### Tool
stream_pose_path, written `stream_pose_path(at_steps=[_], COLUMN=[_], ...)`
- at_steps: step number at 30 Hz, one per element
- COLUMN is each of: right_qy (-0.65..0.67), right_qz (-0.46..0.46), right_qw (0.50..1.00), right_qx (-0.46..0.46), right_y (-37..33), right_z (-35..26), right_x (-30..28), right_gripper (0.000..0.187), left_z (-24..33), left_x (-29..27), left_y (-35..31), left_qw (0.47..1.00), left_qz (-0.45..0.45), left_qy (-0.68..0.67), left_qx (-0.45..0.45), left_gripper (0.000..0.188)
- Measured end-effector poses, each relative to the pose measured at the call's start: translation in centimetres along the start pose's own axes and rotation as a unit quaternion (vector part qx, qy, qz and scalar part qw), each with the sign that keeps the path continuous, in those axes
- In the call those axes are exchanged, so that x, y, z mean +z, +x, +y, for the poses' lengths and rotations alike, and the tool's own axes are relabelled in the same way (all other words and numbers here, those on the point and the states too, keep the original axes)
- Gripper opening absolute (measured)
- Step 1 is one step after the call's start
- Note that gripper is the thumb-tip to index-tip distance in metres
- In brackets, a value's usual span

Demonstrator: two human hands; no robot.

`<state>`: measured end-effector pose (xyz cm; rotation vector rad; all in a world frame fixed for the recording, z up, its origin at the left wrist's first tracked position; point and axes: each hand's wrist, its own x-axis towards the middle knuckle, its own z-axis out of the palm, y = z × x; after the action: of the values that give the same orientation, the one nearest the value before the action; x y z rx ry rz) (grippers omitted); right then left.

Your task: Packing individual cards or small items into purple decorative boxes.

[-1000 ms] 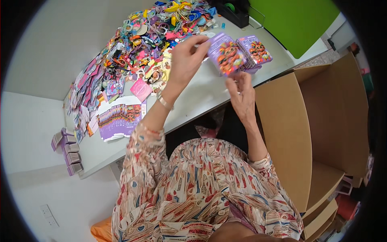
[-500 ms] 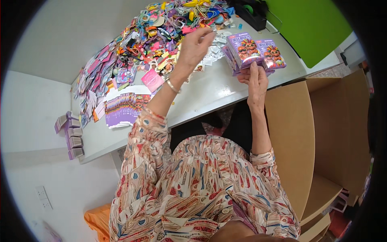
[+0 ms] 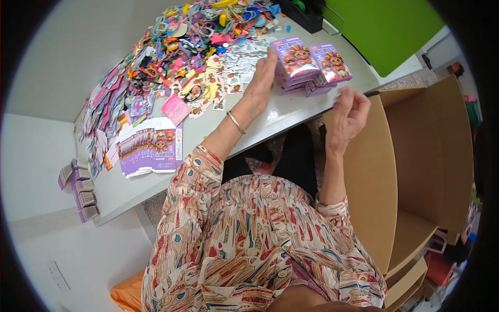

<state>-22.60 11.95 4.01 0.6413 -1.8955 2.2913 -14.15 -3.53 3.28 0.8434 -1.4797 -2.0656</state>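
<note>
Two stacks of purple printed packets stand side by side at the table's right: a left stack and a right stack, each showing a colourful cartoon figure. My left hand is open, its straight fingers lying along the left side of the left stack. Just in front of the right stack, my right hand is closed, fingers curled, with nothing visible in them. A fanned row of purple printed packets lies at the table's near left. Near it is a pink square packet.
Small colourful trinkets heap along the back, beside silver sachets and picture cards. A black tape dispenser and green board are at the far right. An open cardboard box adjoins the table's right front.
My left hand has come down and right to the stack's side. My right hand has let go of the packets and drawn back right. The view has shifted slightly.
</note>
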Motion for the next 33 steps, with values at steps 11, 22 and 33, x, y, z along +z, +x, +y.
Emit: stream_pose_path(at_steps=[11,22,33], right_qy=[0.114,0.090,-0.064], right_qz=[-0.126,-0.198,-0.017], right_qw=[0.948,0.942,0.996], right_qx=[0.270,0.256,-0.051], right_y=[5.7,8.1,5.3], right_z=[5.3,7.2,4.7], right_x=[1.5,3.9,-1.2], right_gripper=[0.086,0.080,0.073], left_z=[-2.0,-2.0,2.0], left_x=[3.8,2.1,-14.8], left_y=[3.7,6.9,-6.1], left_qw=[0.994,0.980,0.777], left_qz=[0.009,-0.031,0.108], left_qy=[-0.106,-0.193,0.584], left_qx=[0.030,0.029,0.205], left_gripper=[0.084,0.087,0.083])
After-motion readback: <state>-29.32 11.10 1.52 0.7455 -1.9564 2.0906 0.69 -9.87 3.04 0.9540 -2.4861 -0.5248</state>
